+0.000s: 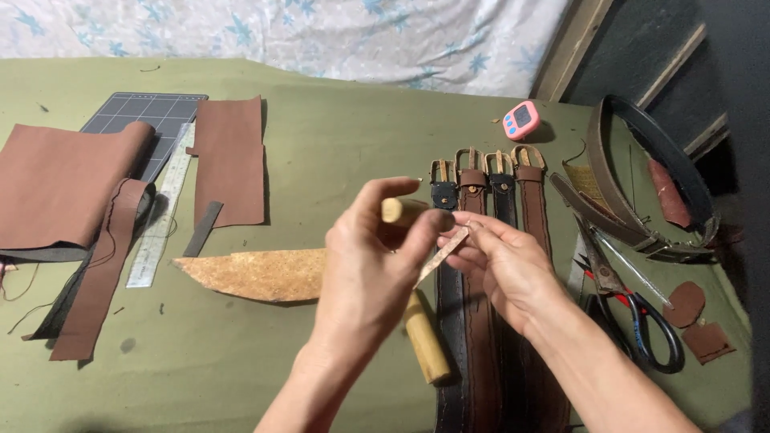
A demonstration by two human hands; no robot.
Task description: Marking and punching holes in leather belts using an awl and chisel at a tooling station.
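Above the four buckled leather belts (pixel 489 265), the left hand (pixel 365 273) grips a wooden-handled tool (pixel 393 210); the right hand (pixel 505 269) pinches a thin tan leather strip (pixel 443 252) between fingertips. Right of the belts lie scissors (pixel 638 321); beyond them, a pink rounded timer (pixel 521 120).

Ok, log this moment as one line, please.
left hand: holds wooden tool | right hand: pinches thin strip | under hands: four belts | right: scissors | left: ruler

left hand (pixel 365 265) bare | right hand (pixel 501 265) bare | forearms unsleeved
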